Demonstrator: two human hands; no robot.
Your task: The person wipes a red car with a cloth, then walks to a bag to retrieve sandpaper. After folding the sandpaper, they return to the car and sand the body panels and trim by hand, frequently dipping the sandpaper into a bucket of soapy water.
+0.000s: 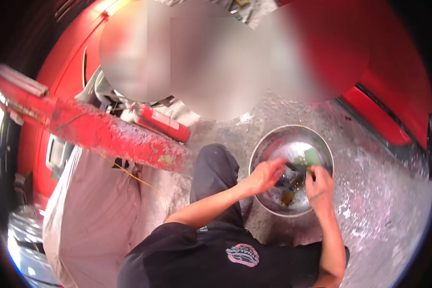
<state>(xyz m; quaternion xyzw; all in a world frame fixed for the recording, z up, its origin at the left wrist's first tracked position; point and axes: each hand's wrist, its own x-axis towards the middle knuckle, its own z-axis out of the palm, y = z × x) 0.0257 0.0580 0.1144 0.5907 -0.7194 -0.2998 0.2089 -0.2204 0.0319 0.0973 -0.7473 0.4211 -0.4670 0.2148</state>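
A round metal basin stands on the wet floor in front of me, with some liquid in its bottom. My left hand is over its left side, fingers closed at one end of a small dark part. Over the right side, my right hand pinches the other end of this part. What exactly it is cannot be made out. Just beyond my right hand, a pale green pad rests inside the basin. A yellow-brown piece lies near the bottom, beside other dark bits.
A worn red beam crosses from the left, with a red fire extinguisher beside it. Grey cloth hangs below the beam, and a thin yellow cord runs across it. Red vehicle bodywork is at upper right. The top centre is blurred.
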